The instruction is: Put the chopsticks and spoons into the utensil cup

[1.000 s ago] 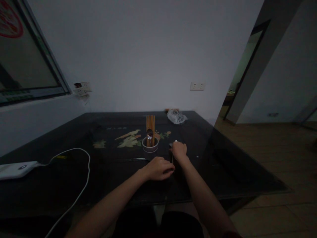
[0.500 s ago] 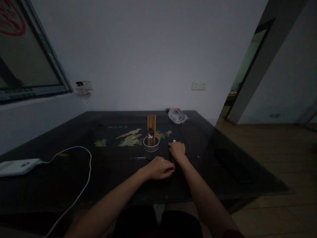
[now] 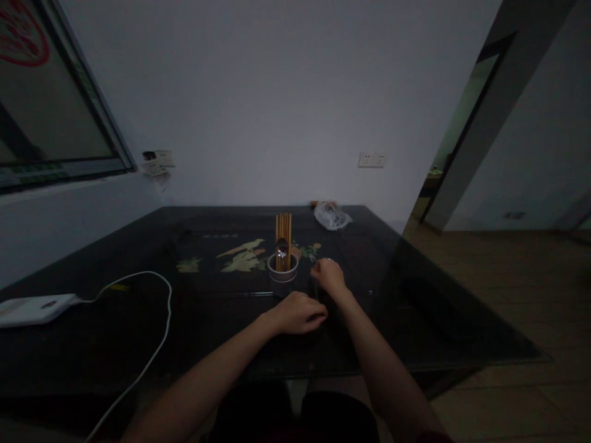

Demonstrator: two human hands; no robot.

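In the head view my right hand (image 3: 329,275) is closed, its fingers pinched together over the dark table, on a small shiny spoon-like metal thing (image 3: 313,259). Only a bit of that thing pokes out past the fingertips; the hand covers the rest. Nearer to me rests my left hand (image 3: 299,312), its fingers curled inward, and whatever they may hold is hidden. Beyond the hands, slightly left, stands a small round light-rimmed bowl (image 3: 283,275). Several wooden chopsticks (image 3: 288,231) stand upright in it, with a metal spoon (image 3: 282,248) leaning at their front.
A crumpled clear plastic bag (image 3: 331,216) lies at the table's far edge. On the left a white power bank-like device (image 3: 34,310) trails a white cable (image 3: 168,307). A dark flat object (image 3: 436,307) lies on the right. The table (image 3: 221,224) meets a white wall.
My right hand has turned slightly and shifted a little away from me, and the metal thing shows at a different angle at its fingertips. The left hand is almost still.
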